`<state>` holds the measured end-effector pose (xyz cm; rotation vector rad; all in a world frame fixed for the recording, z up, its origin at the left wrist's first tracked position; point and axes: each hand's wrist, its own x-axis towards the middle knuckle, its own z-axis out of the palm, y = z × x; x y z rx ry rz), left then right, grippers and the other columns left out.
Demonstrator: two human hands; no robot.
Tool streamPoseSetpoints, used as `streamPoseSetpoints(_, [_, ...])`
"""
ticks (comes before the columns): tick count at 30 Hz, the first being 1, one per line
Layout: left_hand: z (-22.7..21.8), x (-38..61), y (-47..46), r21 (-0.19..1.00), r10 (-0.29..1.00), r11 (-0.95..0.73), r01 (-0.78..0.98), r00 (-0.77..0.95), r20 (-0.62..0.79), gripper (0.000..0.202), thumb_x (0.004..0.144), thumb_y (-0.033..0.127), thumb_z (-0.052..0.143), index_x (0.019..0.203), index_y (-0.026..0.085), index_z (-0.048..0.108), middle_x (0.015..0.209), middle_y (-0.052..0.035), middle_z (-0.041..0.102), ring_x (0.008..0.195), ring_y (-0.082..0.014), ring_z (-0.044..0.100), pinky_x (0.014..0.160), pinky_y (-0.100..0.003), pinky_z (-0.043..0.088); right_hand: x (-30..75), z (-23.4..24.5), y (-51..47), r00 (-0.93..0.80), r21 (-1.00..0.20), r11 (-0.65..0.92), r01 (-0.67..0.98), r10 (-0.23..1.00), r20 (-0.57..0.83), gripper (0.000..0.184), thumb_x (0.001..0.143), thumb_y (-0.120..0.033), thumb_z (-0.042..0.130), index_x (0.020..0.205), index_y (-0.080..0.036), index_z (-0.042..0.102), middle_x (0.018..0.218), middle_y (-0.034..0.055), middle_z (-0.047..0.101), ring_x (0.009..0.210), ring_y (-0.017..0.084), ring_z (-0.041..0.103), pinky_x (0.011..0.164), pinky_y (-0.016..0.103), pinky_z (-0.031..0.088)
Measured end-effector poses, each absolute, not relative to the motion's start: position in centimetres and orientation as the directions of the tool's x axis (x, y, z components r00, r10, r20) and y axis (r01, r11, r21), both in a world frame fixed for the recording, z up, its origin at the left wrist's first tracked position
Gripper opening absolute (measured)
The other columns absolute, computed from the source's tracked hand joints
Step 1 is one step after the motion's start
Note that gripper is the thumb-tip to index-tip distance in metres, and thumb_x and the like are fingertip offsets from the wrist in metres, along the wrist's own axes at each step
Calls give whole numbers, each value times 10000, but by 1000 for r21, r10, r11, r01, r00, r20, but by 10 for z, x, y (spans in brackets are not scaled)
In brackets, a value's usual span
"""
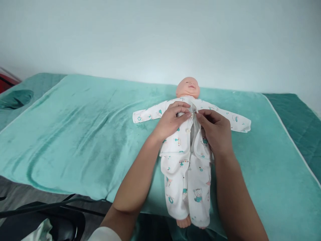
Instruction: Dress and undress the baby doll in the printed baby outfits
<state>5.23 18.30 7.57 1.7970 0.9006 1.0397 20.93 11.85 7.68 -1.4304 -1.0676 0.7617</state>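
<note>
A baby doll (188, 87) lies on its back on a teal blanket (82, 134), arms spread, dressed in a white printed shirt (178, 142) and matching trousers (187, 190). Both my hands meet at the doll's upper chest. My left hand (172, 121) pinches the left edge of the shirt's front opening near the collar. My right hand (215, 132) pinches the right edge opposite it. The shirt gapes open below my fingers, and a small button (187, 131) shows on the left flap. One bare doll foot (184, 222) sticks out at the blanket's near edge.
A darker green quilted cover (298, 127) lies under the blanket at the right and far left. A pale wall rises behind. Black cables and a dark object (57, 221) sit at the lower left, below the bed edge. Something red (5, 82) shows at the far left.
</note>
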Motion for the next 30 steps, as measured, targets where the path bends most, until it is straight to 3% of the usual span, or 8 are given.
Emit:
streamPoseSetpoints(3, [75,48,183,924,871,-354,144,411,270,115,927,227,649,835,215,717,1280,-50,672,1225,-213,588,1020,-376,481,210,76,119,376,-969,60,238,915,149,240,804,-385,776,968,-209,786,824,20,701,649,130,575,539,245,452])
streamPoseSetpoints(8, [75,51,181,924,888,-340,174,384,254,115,931,247,644,850,207,715,1287,-53,670,1272,-223,560,1089,-399,441,211,83,117,311,-987,-16,161,950,35,311,774,-392,798,1019,-200,782,802,7,670,548,84,475,414,197,345])
streamPoseSetpoints(12, [74,54,180,916,889,-355,186,370,269,111,925,234,650,839,203,712,1272,-50,674,1288,-219,542,1127,-402,403,211,85,115,282,-989,-9,150,959,34,315,760,-353,805,1027,-188,769,806,4,661,572,77,479,441,190,364])
streamPoseSetpoints(20, [79,53,176,920,887,-335,203,397,235,129,919,210,642,822,201,727,1293,-48,661,1304,-224,532,1157,-420,381,209,85,116,225,-924,18,383,968,112,282,788,-317,777,1028,-197,689,761,-5,687,637,127,568,604,264,470])
streamPoseSetpoints(26, [83,53,173,925,887,-305,224,420,191,131,905,275,668,813,200,724,1328,-57,638,1333,-236,513,1147,-416,403,203,89,114,188,-844,57,533,965,184,219,829,-284,727,1013,-206,637,753,-11,688,637,136,581,629,274,455])
streamPoseSetpoints(30, [81,55,173,933,905,-293,210,376,200,83,856,211,695,777,203,721,1292,-45,654,1334,-230,515,1168,-423,386,201,90,112,161,-799,89,595,960,227,264,851,-249,682,1109,-214,636,773,-17,690,657,142,591,647,282,449])
